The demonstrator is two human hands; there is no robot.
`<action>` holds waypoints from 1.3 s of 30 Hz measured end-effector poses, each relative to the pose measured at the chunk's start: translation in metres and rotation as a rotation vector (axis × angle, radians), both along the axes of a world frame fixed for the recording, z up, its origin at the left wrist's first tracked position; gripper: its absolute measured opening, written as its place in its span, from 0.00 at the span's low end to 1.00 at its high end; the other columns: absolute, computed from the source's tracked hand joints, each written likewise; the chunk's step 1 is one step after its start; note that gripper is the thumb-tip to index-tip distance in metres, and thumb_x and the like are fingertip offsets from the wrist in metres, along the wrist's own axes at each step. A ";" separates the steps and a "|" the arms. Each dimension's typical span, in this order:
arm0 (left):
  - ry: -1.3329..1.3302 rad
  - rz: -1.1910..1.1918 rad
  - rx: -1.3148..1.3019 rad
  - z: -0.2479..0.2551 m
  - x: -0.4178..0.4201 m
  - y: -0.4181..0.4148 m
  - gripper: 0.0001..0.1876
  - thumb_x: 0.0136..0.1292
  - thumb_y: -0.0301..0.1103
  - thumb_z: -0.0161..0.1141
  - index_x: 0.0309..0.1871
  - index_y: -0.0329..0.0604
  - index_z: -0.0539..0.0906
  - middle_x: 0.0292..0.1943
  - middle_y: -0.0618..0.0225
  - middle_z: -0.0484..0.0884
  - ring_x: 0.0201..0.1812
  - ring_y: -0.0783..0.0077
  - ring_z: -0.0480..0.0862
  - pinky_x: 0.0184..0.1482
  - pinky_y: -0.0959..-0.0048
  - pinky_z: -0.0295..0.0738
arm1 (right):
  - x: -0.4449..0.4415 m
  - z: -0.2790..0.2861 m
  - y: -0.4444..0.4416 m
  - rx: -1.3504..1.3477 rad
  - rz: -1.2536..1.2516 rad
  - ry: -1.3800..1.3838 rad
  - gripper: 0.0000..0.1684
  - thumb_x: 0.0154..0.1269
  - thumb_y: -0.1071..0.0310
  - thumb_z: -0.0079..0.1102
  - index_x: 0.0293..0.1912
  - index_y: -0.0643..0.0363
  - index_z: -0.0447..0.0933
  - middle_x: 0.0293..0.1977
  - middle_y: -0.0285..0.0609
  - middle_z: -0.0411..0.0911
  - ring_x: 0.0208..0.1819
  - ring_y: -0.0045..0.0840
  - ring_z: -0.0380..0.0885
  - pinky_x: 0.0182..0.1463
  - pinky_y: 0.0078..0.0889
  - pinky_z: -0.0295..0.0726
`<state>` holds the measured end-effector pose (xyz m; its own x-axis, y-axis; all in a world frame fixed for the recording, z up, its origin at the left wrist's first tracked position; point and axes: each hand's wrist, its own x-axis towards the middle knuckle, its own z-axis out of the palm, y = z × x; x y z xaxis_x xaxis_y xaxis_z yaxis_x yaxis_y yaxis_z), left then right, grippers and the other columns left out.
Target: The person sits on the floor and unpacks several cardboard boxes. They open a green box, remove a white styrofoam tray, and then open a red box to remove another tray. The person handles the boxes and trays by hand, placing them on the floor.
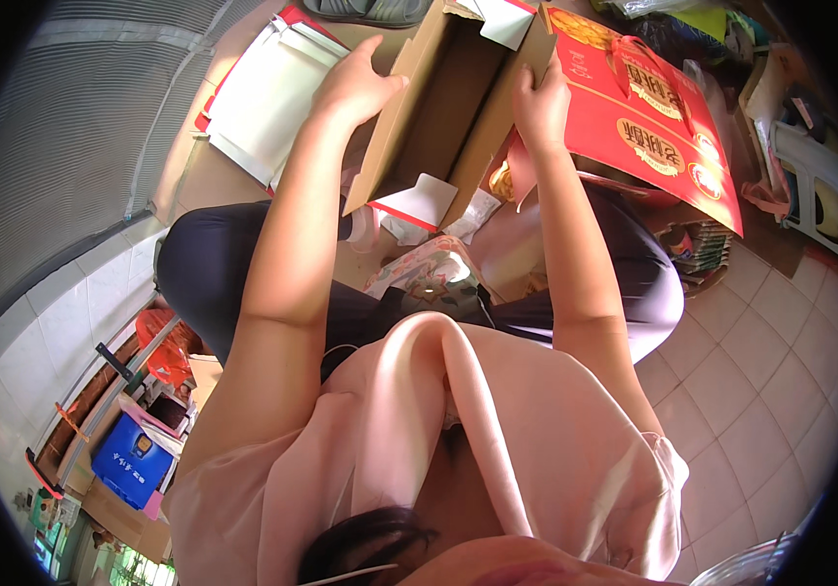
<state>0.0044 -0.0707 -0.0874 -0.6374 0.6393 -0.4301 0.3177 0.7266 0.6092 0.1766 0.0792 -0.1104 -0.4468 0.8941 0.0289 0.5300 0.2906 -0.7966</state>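
Observation:
An opened cardboard box (433, 110) with a brown inside and red-and-white end flaps stands tilted between my hands. My right hand (542, 102) grips the top edge of its right wall, the fingers partly hidden behind the board. At the left wall, my left hand (356, 84) has its thumb against the edge and its index finger raised and spread away. Right of the box lies a large red printed carton (638, 117) with red ribbon handles. To the left is a flattened white-lined red box (276, 95) on the floor.
Grey slippers (371, 9) lie beyond the white-lined box. A patterned stool seat (426, 278) is between my legs. A white plastic stool (810, 176) and bags stand at the far right. A ribbed grey panel (89, 124) borders the left, with a blue box (132, 460) lower down.

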 end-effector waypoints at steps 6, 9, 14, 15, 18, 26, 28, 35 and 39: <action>1.040 -0.084 -0.073 -0.008 0.004 0.053 0.17 0.65 0.34 0.48 0.53 0.36 0.76 0.43 0.60 0.79 0.48 0.60 0.78 0.55 0.57 0.68 | 0.003 0.015 -0.030 0.018 0.191 0.156 0.20 0.66 0.67 0.52 0.55 0.64 0.69 0.38 0.56 0.80 0.42 0.44 0.81 0.46 0.36 0.77; 1.069 -0.174 -0.173 -0.012 -0.013 0.072 0.18 0.62 0.35 0.48 0.51 0.36 0.77 0.44 0.58 0.78 0.49 0.56 0.77 0.54 0.54 0.68 | 0.010 0.020 -0.042 -0.096 0.201 0.239 0.18 0.67 0.68 0.52 0.54 0.64 0.70 0.36 0.45 0.80 0.36 0.28 0.79 0.44 0.29 0.77; 1.072 -0.377 -0.177 -0.020 -0.020 0.076 0.14 0.58 0.31 0.49 0.41 0.34 0.81 0.41 0.52 0.80 0.40 0.57 0.83 0.40 0.57 0.77 | 0.015 0.014 -0.037 -0.112 0.172 0.361 0.18 0.66 0.67 0.52 0.53 0.63 0.70 0.37 0.47 0.81 0.37 0.30 0.80 0.44 0.30 0.77; 1.038 -0.407 -0.166 -0.019 -0.024 0.074 0.13 0.58 0.31 0.49 0.40 0.33 0.81 0.39 0.52 0.80 0.38 0.57 0.83 0.37 0.58 0.78 | 0.016 0.016 -0.037 -0.104 0.181 0.372 0.18 0.66 0.67 0.53 0.53 0.63 0.70 0.36 0.47 0.81 0.37 0.29 0.80 0.44 0.30 0.77; 1.036 -0.451 -0.059 -0.012 -0.035 0.063 0.12 0.56 0.30 0.50 0.36 0.32 0.80 0.34 0.53 0.81 0.30 0.59 0.85 0.29 0.62 0.80 | 0.017 0.031 -0.038 -0.126 0.219 0.361 0.17 0.66 0.68 0.53 0.53 0.63 0.70 0.36 0.46 0.80 0.36 0.27 0.79 0.44 0.28 0.76; 0.345 -0.096 0.321 0.047 -0.041 0.051 0.25 0.67 0.48 0.46 0.47 0.29 0.77 0.40 0.38 0.80 0.46 0.44 0.80 0.47 0.57 0.74 | 0.037 0.055 -0.021 -0.195 0.145 0.528 0.18 0.67 0.68 0.54 0.54 0.65 0.71 0.44 0.40 0.79 0.44 0.20 0.76 0.50 0.23 0.74; 0.263 -0.007 0.255 0.070 -0.030 0.047 0.25 0.66 0.49 0.48 0.48 0.30 0.76 0.42 0.37 0.79 0.48 0.45 0.80 0.48 0.58 0.73 | 0.043 0.058 -0.019 -0.190 0.088 0.534 0.18 0.67 0.67 0.55 0.54 0.65 0.71 0.44 0.40 0.79 0.44 0.20 0.76 0.50 0.23 0.74; 0.397 0.235 0.528 0.092 -0.005 0.027 0.26 0.64 0.50 0.54 0.42 0.28 0.78 0.34 0.41 0.82 0.41 0.44 0.82 0.43 0.57 0.75 | 0.040 0.095 -0.031 0.179 -0.072 0.551 0.28 0.57 0.69 0.66 0.56 0.63 0.68 0.45 0.43 0.75 0.45 0.28 0.74 0.48 0.29 0.74; 0.357 0.179 0.585 0.127 0.009 0.013 0.25 0.65 0.48 0.53 0.36 0.27 0.79 0.28 0.41 0.81 0.37 0.44 0.83 0.37 0.56 0.75 | 0.042 0.111 -0.043 1.291 -0.011 0.251 0.28 0.50 0.69 0.69 0.53 0.53 0.74 0.42 0.40 0.71 0.44 0.31 0.70 0.45 0.36 0.71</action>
